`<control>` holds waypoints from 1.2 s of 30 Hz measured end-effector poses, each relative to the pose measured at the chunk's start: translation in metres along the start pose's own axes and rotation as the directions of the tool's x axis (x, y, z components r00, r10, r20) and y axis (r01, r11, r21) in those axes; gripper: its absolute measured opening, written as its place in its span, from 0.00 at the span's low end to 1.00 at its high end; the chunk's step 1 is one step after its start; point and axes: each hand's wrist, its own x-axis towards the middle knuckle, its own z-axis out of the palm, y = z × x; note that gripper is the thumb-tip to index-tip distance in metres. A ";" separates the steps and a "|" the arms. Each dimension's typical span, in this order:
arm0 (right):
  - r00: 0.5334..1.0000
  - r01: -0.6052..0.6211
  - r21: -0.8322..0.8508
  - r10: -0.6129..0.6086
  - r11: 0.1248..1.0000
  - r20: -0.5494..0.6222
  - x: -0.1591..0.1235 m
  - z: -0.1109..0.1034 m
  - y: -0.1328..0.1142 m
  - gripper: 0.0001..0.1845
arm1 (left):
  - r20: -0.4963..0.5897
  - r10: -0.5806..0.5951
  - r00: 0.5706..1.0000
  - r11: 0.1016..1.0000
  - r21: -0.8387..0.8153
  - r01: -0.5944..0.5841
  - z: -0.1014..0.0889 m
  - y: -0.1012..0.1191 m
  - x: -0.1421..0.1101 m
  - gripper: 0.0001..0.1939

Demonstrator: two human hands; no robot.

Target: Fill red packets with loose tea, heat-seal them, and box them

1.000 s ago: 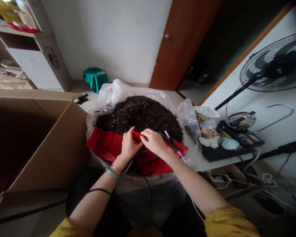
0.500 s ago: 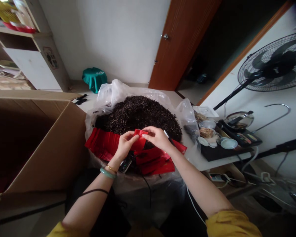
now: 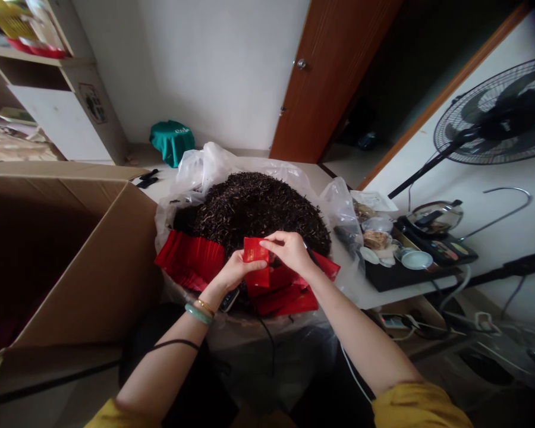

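A small red packet stands upright over the dark loose leaves, which look like tea. My left hand grips it from the left, thumb across its front. With thumb and fingertips pinched together, my right hand holds its upper right edge. To the left lies a row of overlapping red packets; more red packets are piled below my right hand. A small dark device shows partly beneath my left wrist.
Clear plastic sheeting surrounds the leaves. An open cardboard box stands at the left. On the right-hand table are a white dish, a dark appliance and bags. A standing fan and an orange-brown door are farther back.
The packet now faces me at greater length, with its printed front showing. My left hand has shifted lower on it, while my right hand stays at the top right edge.
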 end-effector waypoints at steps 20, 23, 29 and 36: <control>0.914 -0.386 -0.653 0.369 0.652 -0.172 -0.019 -0.039 0.118 0.33 | -0.064 -0.010 0.998 0.999 0.041 0.012 -0.003 0.000 0.003 0.27; 0.906 -0.394 -0.659 0.391 0.640 -0.162 -0.013 -0.040 0.116 0.25 | -0.060 -0.003 0.998 0.998 0.070 0.007 -0.003 -0.002 0.003 0.28; 0.926 -0.364 -0.643 0.337 0.673 -0.171 -0.009 -0.040 0.106 0.19 | -0.058 0.004 0.998 0.998 0.069 0.000 -0.004 -0.003 0.003 0.28; 0.995 -0.094 -0.143 0.099 0.985 0.029 -0.016 -0.060 0.059 0.23 | -0.036 -0.003 0.999 0.991 0.132 0.008 -0.007 -0.004 0.004 0.27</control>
